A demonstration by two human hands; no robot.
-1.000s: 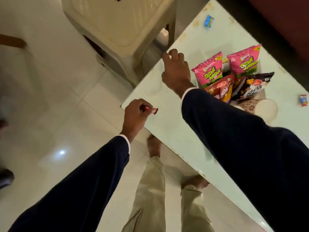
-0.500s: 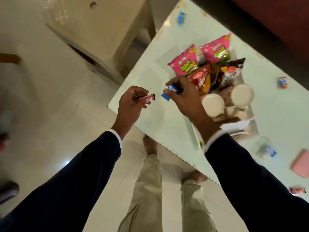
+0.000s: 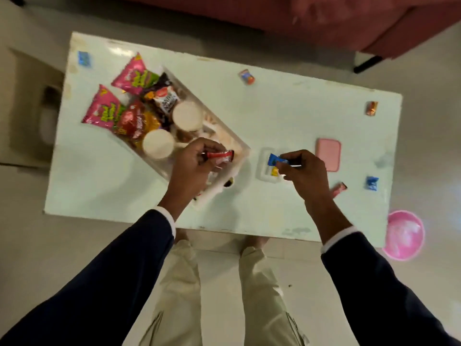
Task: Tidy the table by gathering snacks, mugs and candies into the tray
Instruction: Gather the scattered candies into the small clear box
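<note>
Fingers (image 3: pixel 199 156) of your left hand (image 3: pixel 194 168) pinch a red candy (image 3: pixel 220 155) over the tray (image 3: pixel 239 156), centre frame; right hand (image 3: pixel 306 173) fingers pinch a blue candy (image 3: pixel 275 160) right of it, above a small white dish (image 3: pixel 264 168). Risk: release early and the blue candy lands on the bench (image 3: pixel 274 113) or in that dish, not the tray. The tray is already crowded with snack packets (image 3: pixel 107 109) and mugs (image 3: pixel 187 115), so candy could bounce out. Loose candies (image 3: pixel 247 76) remain scattered. Packet lettering is too blurred to read.
</note>
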